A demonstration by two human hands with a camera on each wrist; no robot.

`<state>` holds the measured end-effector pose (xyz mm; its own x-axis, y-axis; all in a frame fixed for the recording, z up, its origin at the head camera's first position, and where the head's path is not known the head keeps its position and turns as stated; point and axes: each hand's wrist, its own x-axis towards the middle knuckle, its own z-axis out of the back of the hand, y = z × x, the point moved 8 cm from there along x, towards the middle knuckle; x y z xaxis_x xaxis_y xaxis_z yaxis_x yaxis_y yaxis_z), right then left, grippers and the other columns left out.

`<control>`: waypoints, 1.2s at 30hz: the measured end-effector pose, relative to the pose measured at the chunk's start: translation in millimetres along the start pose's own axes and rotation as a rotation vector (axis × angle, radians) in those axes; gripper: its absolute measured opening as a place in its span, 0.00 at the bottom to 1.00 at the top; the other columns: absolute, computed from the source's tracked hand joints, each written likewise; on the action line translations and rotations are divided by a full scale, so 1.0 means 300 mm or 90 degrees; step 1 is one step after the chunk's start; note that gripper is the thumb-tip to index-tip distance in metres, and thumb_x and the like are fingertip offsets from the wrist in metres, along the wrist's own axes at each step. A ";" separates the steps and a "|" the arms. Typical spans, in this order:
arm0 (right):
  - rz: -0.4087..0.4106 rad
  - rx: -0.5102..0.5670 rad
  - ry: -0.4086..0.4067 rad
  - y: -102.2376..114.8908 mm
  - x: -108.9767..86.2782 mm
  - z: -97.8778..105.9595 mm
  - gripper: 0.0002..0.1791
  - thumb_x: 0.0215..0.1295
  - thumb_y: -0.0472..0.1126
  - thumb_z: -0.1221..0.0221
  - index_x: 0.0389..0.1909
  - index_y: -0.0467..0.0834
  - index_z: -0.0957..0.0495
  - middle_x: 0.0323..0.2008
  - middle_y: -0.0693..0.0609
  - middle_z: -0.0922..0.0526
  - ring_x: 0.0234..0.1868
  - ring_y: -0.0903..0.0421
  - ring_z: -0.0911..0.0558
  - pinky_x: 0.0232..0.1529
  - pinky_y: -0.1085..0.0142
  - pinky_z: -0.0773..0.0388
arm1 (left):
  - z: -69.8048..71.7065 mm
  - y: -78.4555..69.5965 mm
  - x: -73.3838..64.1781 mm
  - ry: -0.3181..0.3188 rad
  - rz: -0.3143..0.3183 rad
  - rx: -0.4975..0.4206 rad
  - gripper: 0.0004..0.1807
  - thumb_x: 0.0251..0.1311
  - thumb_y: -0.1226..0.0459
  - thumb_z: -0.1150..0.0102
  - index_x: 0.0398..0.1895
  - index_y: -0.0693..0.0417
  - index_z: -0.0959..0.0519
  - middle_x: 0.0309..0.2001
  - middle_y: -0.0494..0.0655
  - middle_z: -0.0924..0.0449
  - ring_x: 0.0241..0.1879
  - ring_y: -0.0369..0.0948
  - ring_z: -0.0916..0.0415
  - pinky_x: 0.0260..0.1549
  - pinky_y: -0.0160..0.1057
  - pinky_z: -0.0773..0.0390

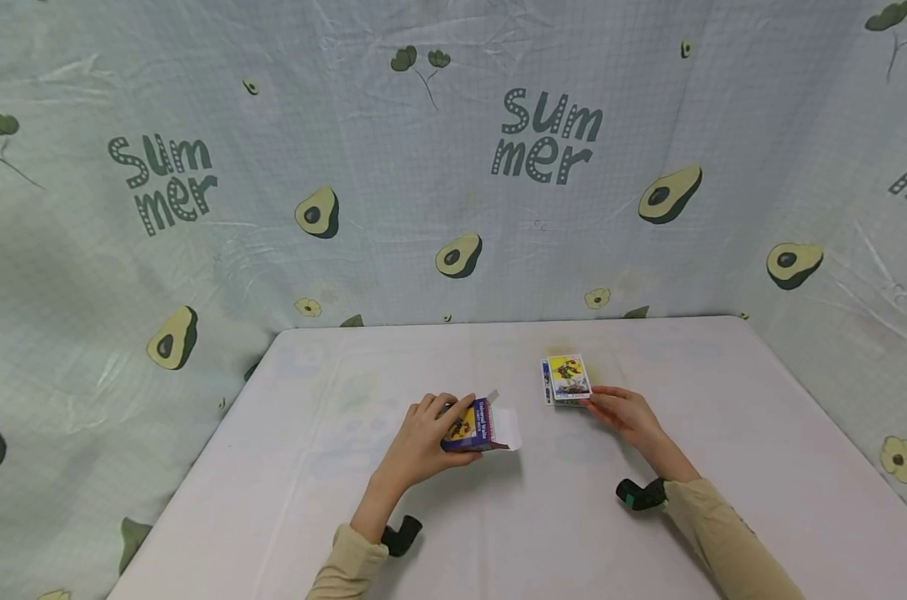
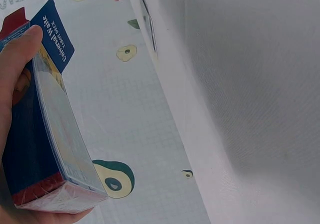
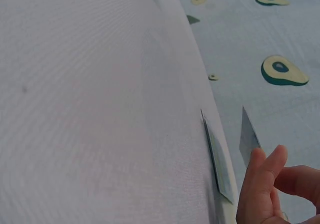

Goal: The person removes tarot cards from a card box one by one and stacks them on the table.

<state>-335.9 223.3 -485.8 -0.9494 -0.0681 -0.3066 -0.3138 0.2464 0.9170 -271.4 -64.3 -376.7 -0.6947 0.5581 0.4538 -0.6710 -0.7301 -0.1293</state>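
My left hand (image 1: 419,443) grips a blue tarot deck box (image 1: 481,425), fingers over the top and thumb along the near side. Its printed end flap (image 2: 54,36) stands folded out, and white inner card shows at the right end in the head view. At the back of the table, my right hand (image 1: 624,412) pinches the lower right corner of a yellow picture card (image 1: 568,375). Beneath it lie other cards (image 1: 547,385), mostly hidden in the head view. The right wrist view shows the pinched card (image 3: 248,140) raised apart from the cards on the table (image 3: 218,160).
A white cloth covers the table (image 1: 333,500). Behind it and at both sides hangs a pale curtain (image 1: 393,183) printed with avocados. Black wrist cameras (image 1: 403,536) sit at both sleeves, close over the tabletop.
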 end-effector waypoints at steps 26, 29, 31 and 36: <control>-0.066 -0.003 -0.040 -0.005 -0.006 -0.019 0.29 0.65 0.30 0.56 0.64 0.27 0.52 0.38 0.45 0.26 0.32 0.61 0.19 0.42 0.70 0.23 | -0.010 0.005 -0.005 0.009 0.011 -0.013 0.42 0.38 0.44 0.34 0.60 0.45 0.33 0.45 0.43 0.30 0.44 0.40 0.34 0.41 0.42 0.32; -0.061 -0.022 -0.040 -0.003 -0.004 -0.018 0.28 0.65 0.30 0.56 0.63 0.26 0.53 0.39 0.43 0.27 0.31 0.62 0.19 0.41 0.69 0.23 | -0.010 0.000 -0.003 0.009 0.006 -0.008 0.42 0.38 0.44 0.34 0.60 0.45 0.33 0.45 0.43 0.30 0.44 0.40 0.34 0.41 0.42 0.32; -0.057 -0.030 -0.044 -0.002 -0.003 -0.015 0.28 0.65 0.30 0.57 0.63 0.25 0.52 0.38 0.43 0.26 0.30 0.62 0.19 0.39 0.70 0.23 | -0.012 -0.004 -0.002 0.012 0.000 -0.005 0.42 0.38 0.43 0.34 0.60 0.44 0.33 0.46 0.43 0.30 0.44 0.39 0.34 0.41 0.42 0.32; -0.064 -0.057 -0.053 0.001 -0.007 -0.017 0.27 0.64 0.30 0.56 0.62 0.25 0.50 0.36 0.45 0.25 0.29 0.63 0.19 0.38 0.69 0.22 | -0.018 -0.011 -0.002 0.020 -0.004 -0.006 0.41 0.39 0.44 0.34 0.61 0.44 0.34 0.46 0.42 0.30 0.45 0.40 0.34 0.42 0.42 0.32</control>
<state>-334.1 218.7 -483.7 -0.9100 -0.0061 -0.4146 -0.4104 0.1557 0.8985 -270.1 -60.0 -381.3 -0.6980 0.5752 0.4265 -0.6780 -0.7225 -0.1353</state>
